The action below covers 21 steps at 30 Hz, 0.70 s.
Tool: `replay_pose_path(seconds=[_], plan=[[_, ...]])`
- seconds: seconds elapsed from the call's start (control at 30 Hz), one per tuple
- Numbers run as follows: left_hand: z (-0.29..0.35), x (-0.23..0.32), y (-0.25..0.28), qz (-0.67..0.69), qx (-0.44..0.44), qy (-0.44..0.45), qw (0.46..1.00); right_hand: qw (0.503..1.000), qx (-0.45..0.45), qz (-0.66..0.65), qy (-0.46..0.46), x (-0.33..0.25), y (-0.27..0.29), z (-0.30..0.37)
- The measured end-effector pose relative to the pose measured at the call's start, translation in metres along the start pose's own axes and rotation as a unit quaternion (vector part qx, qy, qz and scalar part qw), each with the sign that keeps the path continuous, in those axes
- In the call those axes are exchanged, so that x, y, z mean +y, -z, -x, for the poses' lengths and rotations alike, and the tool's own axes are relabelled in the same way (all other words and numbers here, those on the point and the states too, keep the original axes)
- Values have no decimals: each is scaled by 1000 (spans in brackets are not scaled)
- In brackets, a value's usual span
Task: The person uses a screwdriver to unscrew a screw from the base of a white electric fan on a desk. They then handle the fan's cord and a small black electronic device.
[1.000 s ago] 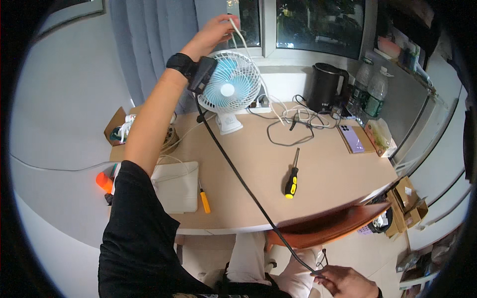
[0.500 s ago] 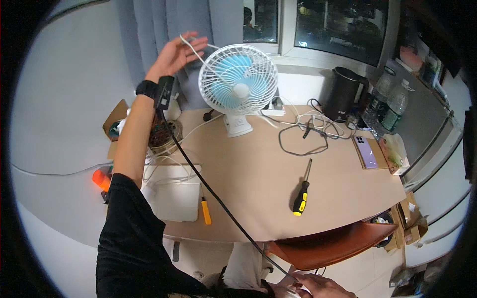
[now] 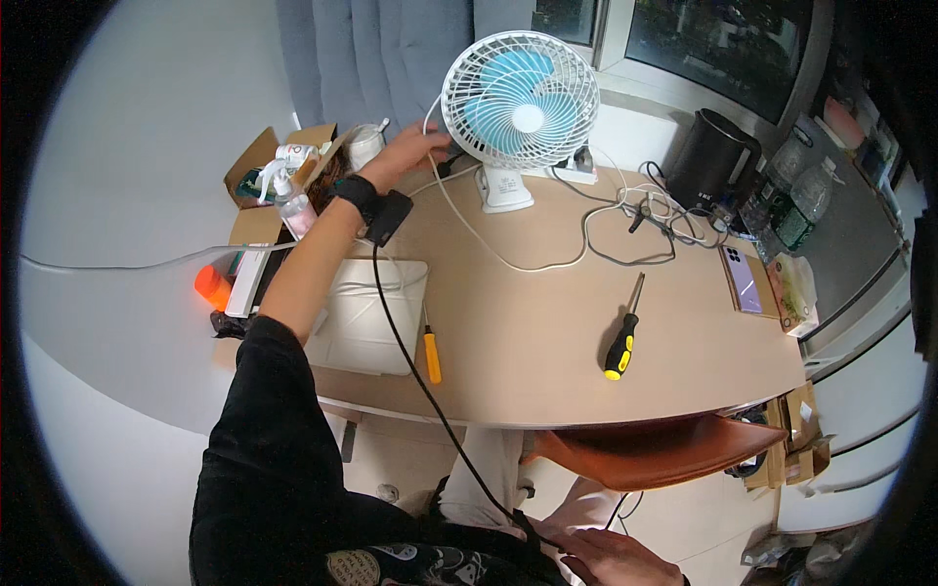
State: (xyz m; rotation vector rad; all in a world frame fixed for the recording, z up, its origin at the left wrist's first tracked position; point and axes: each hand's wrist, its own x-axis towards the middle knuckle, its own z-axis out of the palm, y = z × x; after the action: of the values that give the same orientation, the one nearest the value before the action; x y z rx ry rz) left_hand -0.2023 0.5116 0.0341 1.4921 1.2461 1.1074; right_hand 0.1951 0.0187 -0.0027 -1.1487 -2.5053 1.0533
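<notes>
My left hand (image 3: 415,154) reaches in beside the left of a small white fan (image 3: 528,119) with light-blue blades. Its fingers are stretched out, their tips partly hidden near the fan. A white cord (image 3: 476,234) passes across these fingers, loops down over the table and runs right; I see no firm grip on it. On the left wrist sit a black band and a small black box (image 3: 390,218), from which a black cable (image 3: 410,366) runs down to my lap. My right hand (image 3: 620,559) lies low over my leg with fingers extended, near that cable's lower end.
A black-and-yellow screwdriver (image 3: 622,337) and an orange-handled tool (image 3: 432,354) lie on the table (image 3: 518,332). At right are tangled cords, a black kettle (image 3: 711,161), bottles, a purple phone (image 3: 743,280). Left: a white flat case (image 3: 366,332), a cardboard box (image 3: 252,166). A brown chair (image 3: 655,451) stands in front.
My left hand has come down from above the fan's left side to its lower left. The white cord has dropped from across the fan's front onto the table. The view has shifted.
</notes>
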Motion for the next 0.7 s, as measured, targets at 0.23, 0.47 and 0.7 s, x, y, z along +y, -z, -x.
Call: replay_pose_path(seconds=[0.23,0.47,0.7], plan=[[-12,63,-13,-124,115,-227,959,998,20,-43,-33,1,4,1],[-45,58,1,-297,132,-291,900,993,105,-57,-19,12,1,-11],[-61,16,-13,-264,90,-111,954,986,109,-122,-24,8,6,-26]])
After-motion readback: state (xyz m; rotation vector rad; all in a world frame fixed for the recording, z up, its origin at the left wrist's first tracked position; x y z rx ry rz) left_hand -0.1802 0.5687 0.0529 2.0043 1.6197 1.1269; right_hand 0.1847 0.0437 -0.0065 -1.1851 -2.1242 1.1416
